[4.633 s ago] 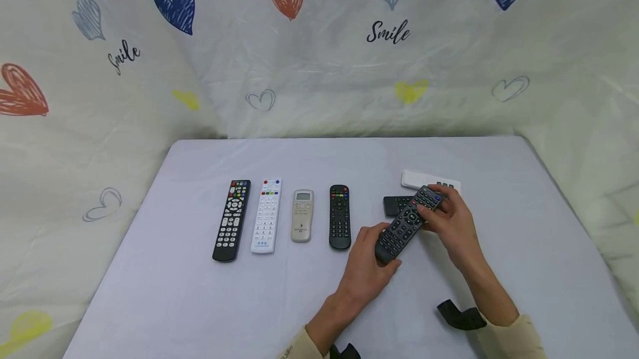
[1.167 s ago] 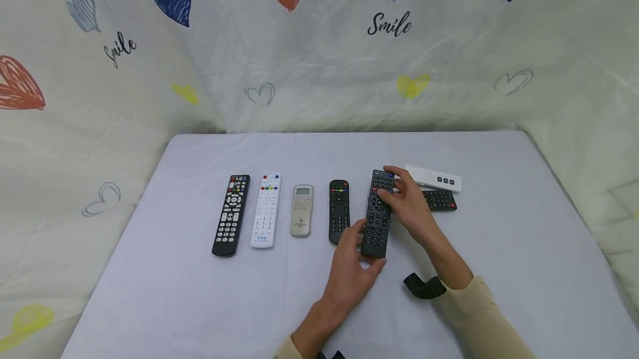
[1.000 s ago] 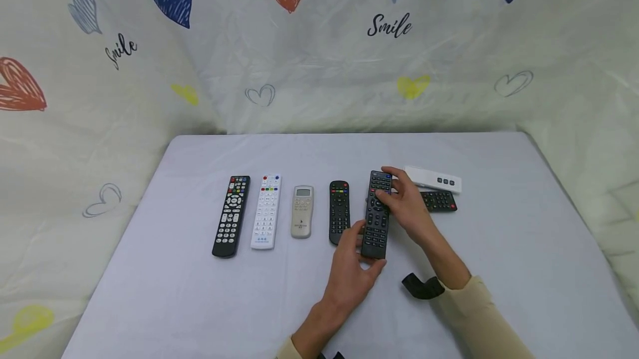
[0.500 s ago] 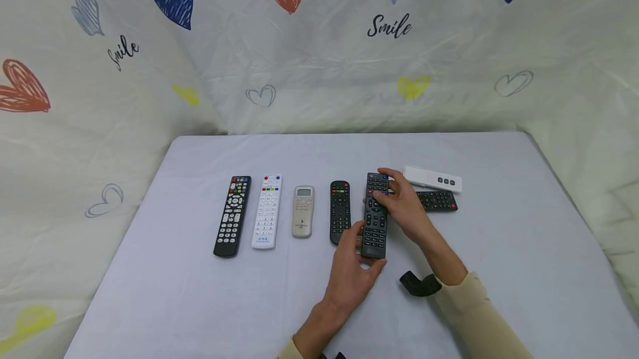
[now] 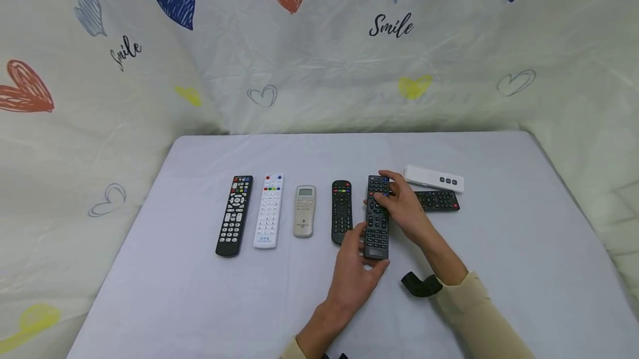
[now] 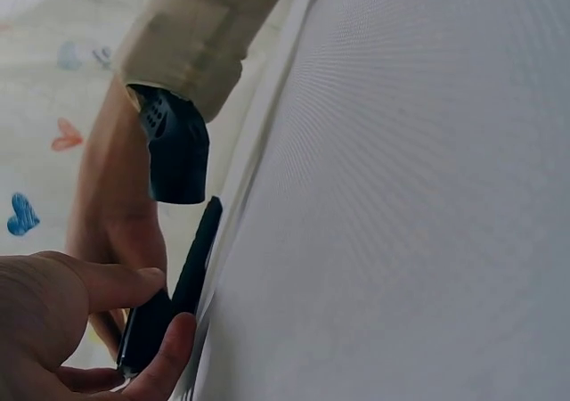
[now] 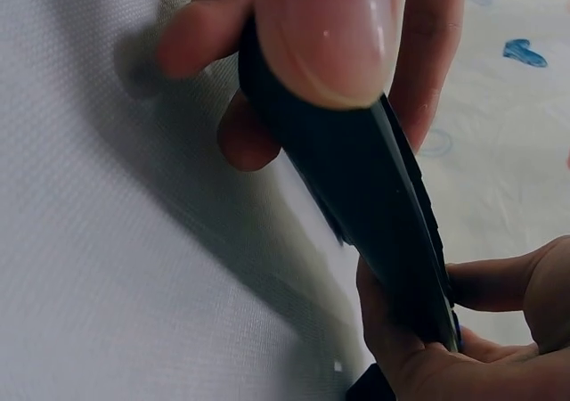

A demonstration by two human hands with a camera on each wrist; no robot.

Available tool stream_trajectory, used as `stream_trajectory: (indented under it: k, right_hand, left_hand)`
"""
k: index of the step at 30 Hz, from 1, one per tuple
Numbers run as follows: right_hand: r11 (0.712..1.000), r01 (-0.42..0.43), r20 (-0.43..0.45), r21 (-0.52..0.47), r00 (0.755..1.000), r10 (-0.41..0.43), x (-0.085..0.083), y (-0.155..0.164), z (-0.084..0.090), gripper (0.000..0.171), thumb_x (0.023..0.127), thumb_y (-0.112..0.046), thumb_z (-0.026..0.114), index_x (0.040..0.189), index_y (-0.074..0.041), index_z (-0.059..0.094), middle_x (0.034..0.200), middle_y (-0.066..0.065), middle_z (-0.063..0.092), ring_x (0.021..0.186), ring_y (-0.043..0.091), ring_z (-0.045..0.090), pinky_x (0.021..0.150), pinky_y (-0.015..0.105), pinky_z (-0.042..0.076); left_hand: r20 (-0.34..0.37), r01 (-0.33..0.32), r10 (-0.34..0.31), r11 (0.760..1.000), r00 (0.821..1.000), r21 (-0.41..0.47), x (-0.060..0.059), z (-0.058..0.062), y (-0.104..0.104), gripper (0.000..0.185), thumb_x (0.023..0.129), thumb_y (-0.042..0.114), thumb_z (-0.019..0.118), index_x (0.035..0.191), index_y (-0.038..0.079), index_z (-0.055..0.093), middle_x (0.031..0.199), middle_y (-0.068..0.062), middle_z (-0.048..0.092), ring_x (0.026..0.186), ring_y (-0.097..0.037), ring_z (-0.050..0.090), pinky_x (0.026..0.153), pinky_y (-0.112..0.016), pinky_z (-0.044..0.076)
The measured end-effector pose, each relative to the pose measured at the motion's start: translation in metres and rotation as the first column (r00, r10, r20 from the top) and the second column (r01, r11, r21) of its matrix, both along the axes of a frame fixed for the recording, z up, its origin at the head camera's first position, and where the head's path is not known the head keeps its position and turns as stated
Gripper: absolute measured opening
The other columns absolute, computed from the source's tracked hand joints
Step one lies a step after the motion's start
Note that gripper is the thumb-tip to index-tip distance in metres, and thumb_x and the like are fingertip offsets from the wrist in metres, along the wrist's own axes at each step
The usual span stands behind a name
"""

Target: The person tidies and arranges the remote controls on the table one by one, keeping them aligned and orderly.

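Both hands hold one black remote control (image 5: 376, 226), its buttons facing up and its length running toward the back of the table. My left hand (image 5: 351, 278) grips the near end, thumb at the bottom edge and fingers on the left side. At the far end my right hand (image 5: 405, 206) pinches it, thumb over the buttons. In the right wrist view a gap and a shadow show between the remote (image 7: 356, 178) and the white cloth. Just left of it lies another black remote control (image 5: 341, 212), its lower left corner beside my left fingers.
Farther left lie a beige remote with a small screen (image 5: 303, 212), a white remote (image 5: 268, 212) and a long black remote (image 5: 234, 216). Behind my right hand are a white remote-like device (image 5: 433, 178) and a black remote (image 5: 437, 200). All rest on the white-covered table (image 5: 199, 303).
Since the earliest frame, both hands have carried the black remote left and turned it from diagonal to nearly straight. Over the last second its far end has come slightly lower in view.
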State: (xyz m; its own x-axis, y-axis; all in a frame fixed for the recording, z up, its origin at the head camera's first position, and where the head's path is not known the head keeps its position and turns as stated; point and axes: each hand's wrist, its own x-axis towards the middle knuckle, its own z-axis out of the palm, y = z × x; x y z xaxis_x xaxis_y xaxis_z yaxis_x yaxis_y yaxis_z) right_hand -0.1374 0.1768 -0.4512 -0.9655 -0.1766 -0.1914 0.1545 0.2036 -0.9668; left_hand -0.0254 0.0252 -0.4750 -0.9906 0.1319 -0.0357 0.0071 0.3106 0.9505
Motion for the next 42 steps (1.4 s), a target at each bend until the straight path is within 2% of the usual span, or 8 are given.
stream_trajectory:
  k: [7, 14, 17, 28, 35, 42]
  right_hand:
    - [1.000, -0.018, -0.022, -0.011, 1.000, 0.018, -0.001, -0.004, 0.000, 0.063, 0.108, -0.004, 0.050, 0.164, -0.008, 0.022, 0.151, 0.030, 0.048, 0.122, 0.040, 0.069, 0.082, 0.019, 0.057]
    - [0.999, -0.030, -0.001, -0.021, 1.000, 0.029, -0.003, -0.007, -0.002, 0.062, 0.109, -0.005, 0.049, 0.164, -0.011, 0.022, 0.148, 0.028, 0.050, 0.110, 0.027, 0.074, 0.081, 0.022, 0.060]
    - [0.999, -0.034, 0.002, -0.016, 0.999, 0.034, -0.003, -0.008, -0.003, 0.062, 0.109, -0.005, 0.049, 0.164, -0.011, 0.021, 0.147, 0.029, 0.051, 0.109, 0.026, 0.075, 0.081, 0.021, 0.059]
    - [0.999, -0.027, -0.008, 0.024, 1.000, 0.027, -0.005, -0.005, -0.002, 0.063, 0.108, -0.007, 0.052, 0.164, -0.011, 0.023, 0.153, 0.028, 0.049, 0.125, 0.041, 0.066, 0.080, 0.018, 0.055]
    - [0.997, -0.017, 0.003, 0.072, 1.000, 0.017, -0.004, 0.001, -0.002, 0.064, 0.108, -0.011, 0.055, 0.164, -0.013, 0.025, 0.158, 0.025, 0.046, 0.130, 0.039, 0.062, 0.080, 0.018, 0.054]
    - [0.996, -0.015, -0.001, 0.091, 1.000, 0.015, -0.006, 0.005, -0.004, 0.064, 0.107, -0.011, 0.056, 0.164, -0.013, 0.026, 0.158, 0.026, 0.047, 0.133, 0.040, 0.060, 0.080, 0.017, 0.054]
  left_hand:
    - [-0.015, -0.006, 0.006, 1.000, 1.000, -0.005, 0.001, 0.000, 0.000, 0.083, 0.084, 0.002, 0.085, 0.155, 0.006, 0.040, 0.138, -0.011, 0.054, 0.107, -0.009, 0.056, 0.082, -0.015, 0.059]
    - [-0.016, -0.020, 0.019, 1.000, 1.000, -0.025, 0.002, 0.001, -0.001, 0.084, 0.084, 0.004, 0.085, 0.155, 0.006, 0.040, 0.140, -0.011, 0.053, 0.106, -0.007, 0.057, 0.081, -0.014, 0.059]
    - [-0.016, -0.024, 0.023, 0.999, 1.000, -0.036, 0.002, 0.002, -0.001, 0.084, 0.085, 0.005, 0.085, 0.155, 0.006, 0.040, 0.140, -0.011, 0.054, 0.105, -0.007, 0.057, 0.080, -0.013, 0.058]
    - [-0.016, -0.015, 0.015, 0.999, 1.000, -0.049, 0.000, 0.002, 0.001, 0.082, 0.085, 0.004, 0.084, 0.155, 0.005, 0.040, 0.138, -0.012, 0.054, 0.105, -0.007, 0.056, 0.081, -0.013, 0.058]
    - [0.009, -0.007, 0.007, 1.000, 1.000, -0.028, 0.000, 0.001, 0.005, 0.084, 0.086, 0.002, 0.084, 0.156, 0.007, 0.039, 0.141, -0.012, 0.052, 0.105, -0.007, 0.055, 0.082, -0.014, 0.058]
    - [-0.001, -0.001, 0.001, 1.000, 1.000, -0.029, -0.001, 0.000, 0.008, 0.084, 0.086, 0.002, 0.084, 0.156, 0.007, 0.039, 0.140, -0.012, 0.053, 0.102, -0.004, 0.057, 0.080, -0.013, 0.058]
